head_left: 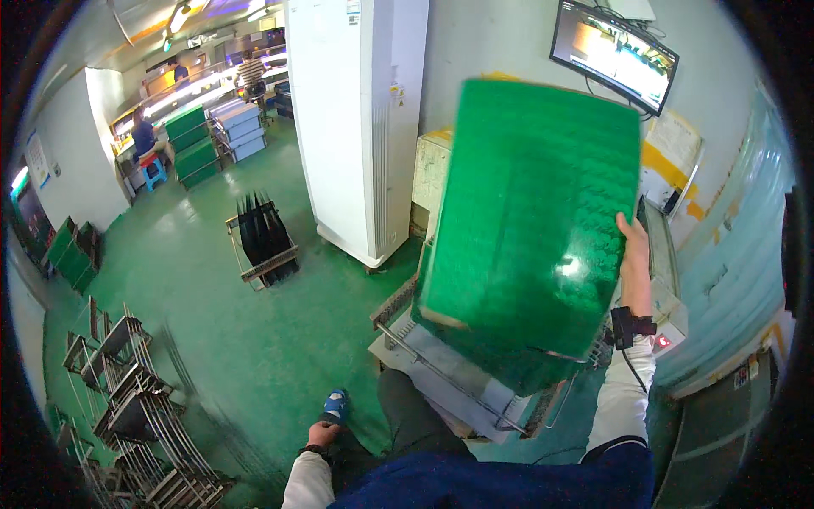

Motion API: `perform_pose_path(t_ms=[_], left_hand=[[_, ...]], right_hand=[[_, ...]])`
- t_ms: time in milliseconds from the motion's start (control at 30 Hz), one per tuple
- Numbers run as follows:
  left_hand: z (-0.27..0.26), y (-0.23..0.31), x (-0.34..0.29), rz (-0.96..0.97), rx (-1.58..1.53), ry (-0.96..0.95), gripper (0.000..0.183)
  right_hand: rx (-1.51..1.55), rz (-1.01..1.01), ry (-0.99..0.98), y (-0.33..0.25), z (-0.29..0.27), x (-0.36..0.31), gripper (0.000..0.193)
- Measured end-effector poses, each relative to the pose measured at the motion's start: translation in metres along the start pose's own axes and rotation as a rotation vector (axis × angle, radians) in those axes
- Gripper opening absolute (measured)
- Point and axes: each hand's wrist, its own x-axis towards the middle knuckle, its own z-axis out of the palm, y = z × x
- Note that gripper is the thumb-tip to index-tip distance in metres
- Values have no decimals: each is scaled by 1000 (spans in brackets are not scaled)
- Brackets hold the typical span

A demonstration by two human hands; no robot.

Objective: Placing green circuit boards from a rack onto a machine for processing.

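Observation:
A large, glossy green panel (534, 212) is raised in front of me, tilted and slightly blurred. My right hand (634, 259) grips its right edge, thumb on the near face and the other fingers hidden behind. Beneath it stands a metal rack (458, 382) with slotted side bars, partly covered by the panel. A darker green sheet (517, 365) shows between the panel and the rack; whether it is separate I cannot tell. Down by my leg, my left hand (323, 433) is closed, and anything in its fingers is too small to make out.
Metal racks (140, 407) stand at the lower left; another rack with dark panels (263, 237) sits mid-floor. A tall white cabinet (348, 127) rises ahead. A screen (615, 51) hangs upper right. Green crates (193, 144) and people are farther back.

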Motion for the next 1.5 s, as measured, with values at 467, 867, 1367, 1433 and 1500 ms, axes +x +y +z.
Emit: perform_pose_path(t_ms=[467,867,1367,1433,1500], left_hand=[[0,1,4,22,90,-22,35],[4,37,0,-75,252,-66,38],[9,59,-1,-153,259,-155,34],[12,55,7,-143,252,-155,34],[15,50,13,-135,247,-159,34]], right_hand=[[594,213,172,161,-66,82,10],[440,164,-48,179,-58,134,18],[-1536,-43,-157,184,0,162,53],[-1572,33,-177,183,-1,175,58],[-1572,71,-174,183,-6,189,59]])
